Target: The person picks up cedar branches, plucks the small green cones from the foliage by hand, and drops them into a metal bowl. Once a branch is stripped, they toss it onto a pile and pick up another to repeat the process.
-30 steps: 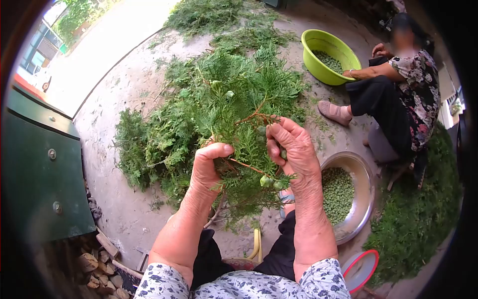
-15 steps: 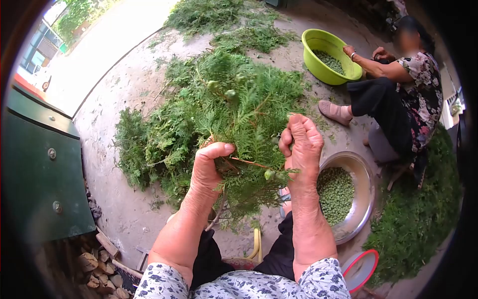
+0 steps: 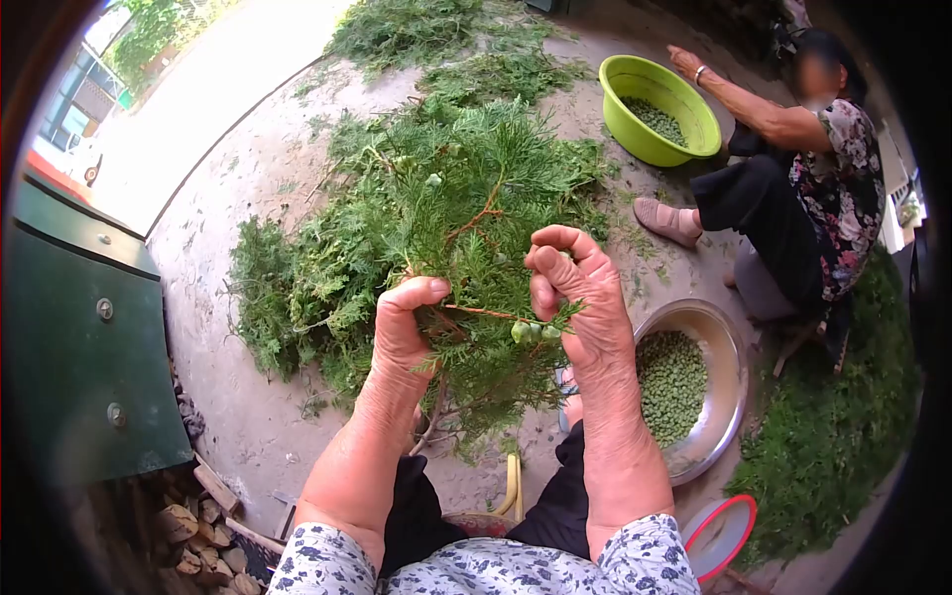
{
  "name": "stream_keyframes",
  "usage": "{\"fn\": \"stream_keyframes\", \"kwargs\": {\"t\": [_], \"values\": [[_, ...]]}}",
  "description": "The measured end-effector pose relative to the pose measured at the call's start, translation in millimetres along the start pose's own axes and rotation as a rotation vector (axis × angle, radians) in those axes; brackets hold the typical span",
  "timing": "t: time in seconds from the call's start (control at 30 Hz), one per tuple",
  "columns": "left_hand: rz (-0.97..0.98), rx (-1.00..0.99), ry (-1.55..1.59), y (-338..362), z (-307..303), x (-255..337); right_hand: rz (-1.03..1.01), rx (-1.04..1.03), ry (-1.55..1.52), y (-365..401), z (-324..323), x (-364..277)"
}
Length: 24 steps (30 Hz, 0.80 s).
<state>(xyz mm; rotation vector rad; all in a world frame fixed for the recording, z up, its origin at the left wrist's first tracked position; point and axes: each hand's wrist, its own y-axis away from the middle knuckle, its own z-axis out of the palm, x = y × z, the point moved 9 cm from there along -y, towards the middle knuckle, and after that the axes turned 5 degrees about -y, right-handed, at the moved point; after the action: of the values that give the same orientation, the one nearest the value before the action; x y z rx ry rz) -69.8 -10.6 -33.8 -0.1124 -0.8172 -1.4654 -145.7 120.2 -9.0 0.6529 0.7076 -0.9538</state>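
Note:
My left hand [image 3: 405, 322] is closed around a leafy green conifer branch [image 3: 476, 233], its thumb lying across the stems. A thin reddish twig with a few pale green cones [image 3: 534, 332] sticks out from the branch towards the right. Just above these cones is my right hand [image 3: 580, 288], fingers curled in and thumb bent near the index finger. Whatever the right fingers hold, if anything, is hidden. Close to my right forearm stands a metal basin [image 3: 729, 397] containing many green cones [image 3: 669, 387].
More cut branches [image 3: 288, 297] are heaped on the concrete floor ahead. A seated person [image 3: 793, 178] reaches over a yellow-green tub [image 3: 620, 114] holding cones. Greenery [image 3: 823, 456] covers the right side, near a red-rimmed container [image 3: 739, 511]. A green metal panel [image 3: 79, 327] and firewood [image 3: 198, 545] are left.
My right hand has moved slightly left and its fingers have loosened a little. The branch has turned in my left hand. The other person's hand has lifted out over the tub's far rim.

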Motion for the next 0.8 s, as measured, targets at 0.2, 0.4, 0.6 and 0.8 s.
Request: {"fn": "stream_keyframes", "kwargs": {"t": [0.2,0.4,0.6,0.8], "values": [[0.038,-0.030,-0.071,-1.6,-2.5,1.2,-0.024,-0.067,0.311,6.8,17.2,-1.2],[0.054,0.041,-0.115,0.1,-2.8,1.9,-0.013,0.095,0.255,8.6,9.1,-5.1],[0.072,0.239,-0.179,8.8,-6.0,3.9,-0.062,0.146,-0.293,-1.2,-25.3,-0.5],[0.156,0.268,-0.170,5.1,-23.0,15.8,-0.127,0.238,-0.582,-4.0,-86.9,-33.2]]}}
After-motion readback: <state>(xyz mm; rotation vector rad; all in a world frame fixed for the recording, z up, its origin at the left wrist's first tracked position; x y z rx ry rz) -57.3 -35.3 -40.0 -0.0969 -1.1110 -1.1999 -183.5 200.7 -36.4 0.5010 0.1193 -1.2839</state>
